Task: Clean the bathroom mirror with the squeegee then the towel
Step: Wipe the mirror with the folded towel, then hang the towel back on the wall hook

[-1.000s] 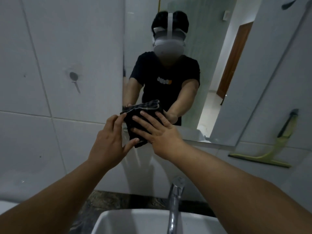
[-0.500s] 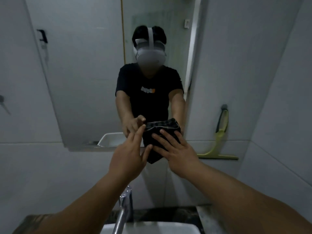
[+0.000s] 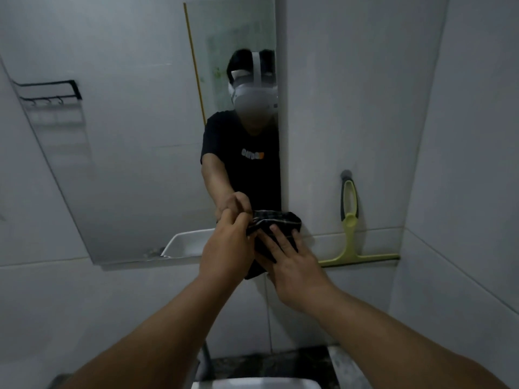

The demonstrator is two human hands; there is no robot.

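Note:
The dark plaid towel (image 3: 276, 220) is bunched against the lower right corner of the wall mirror (image 3: 140, 164). My left hand (image 3: 227, 248) grips the towel's left edge with curled fingers. My right hand (image 3: 292, 265) presses flat on the towel with its fingers spread. The lower part of the towel is hidden behind both hands. The yellow-green squeegee (image 3: 351, 234) hangs from a wall hook to the right of the mirror, blade down, apart from my hands.
A white sink (image 3: 252, 384) and a faucet (image 3: 206, 357) lie below my arms, on a dark counter (image 3: 269, 363). Tiled walls meet in a corner at the right. The mirror reflects a person, a wall rack and a white basin.
Both hands slid the towel rightwards along the mirror's lower edge to its right corner. My left fingers have curled onto the towel's edge. The view swung right.

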